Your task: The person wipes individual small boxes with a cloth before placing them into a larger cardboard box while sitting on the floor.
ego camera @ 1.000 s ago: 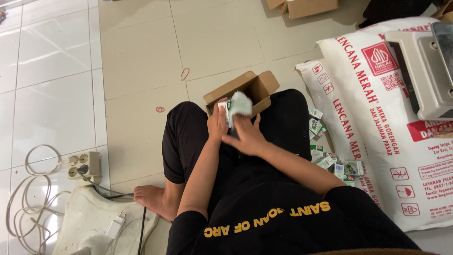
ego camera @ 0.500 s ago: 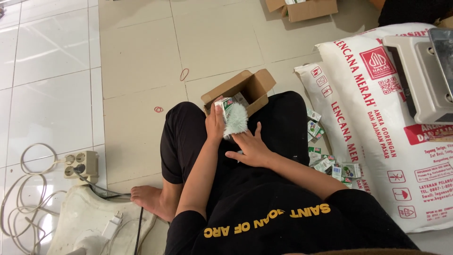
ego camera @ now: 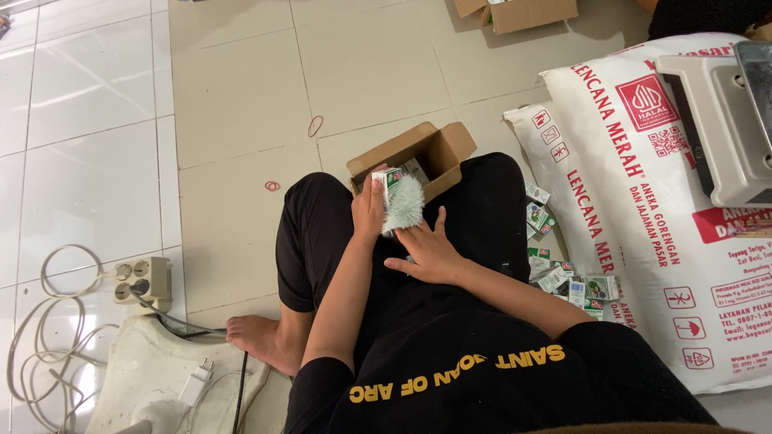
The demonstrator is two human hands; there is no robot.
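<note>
The person sits cross-legged on the tiled floor (ego camera: pixel 233 104), seen from above. The left hand (ego camera: pixel 371 210) has its grip clenched around a stack of small green-and-white packets (ego camera: pixel 400 202), blurred by motion, held just in front of an open cardboard box (ego camera: pixel 426 157) that rests against the knees. More packets lie inside the box. The right hand (ego camera: pixel 430 251) rests flat on the lap with its grip released, fingers spread, just beside the stack but holding nothing.

Loose packets (ego camera: pixel 567 273) lie scattered on the floor by the right thigh, against two white printed sacks (ego camera: pixel 643 209). A grey machine (ego camera: pixel 720 120) sits on the upper sack. Two red rubber bands (ego camera: pixel 315 125) lie on the floor beyond the box. Near the floor's left edge are a power strip (ego camera: pixel 143 279) and coiled white cable (ego camera: pixel 40 321). Another box (ego camera: pixel 519 12) stands at the far edge.
</note>
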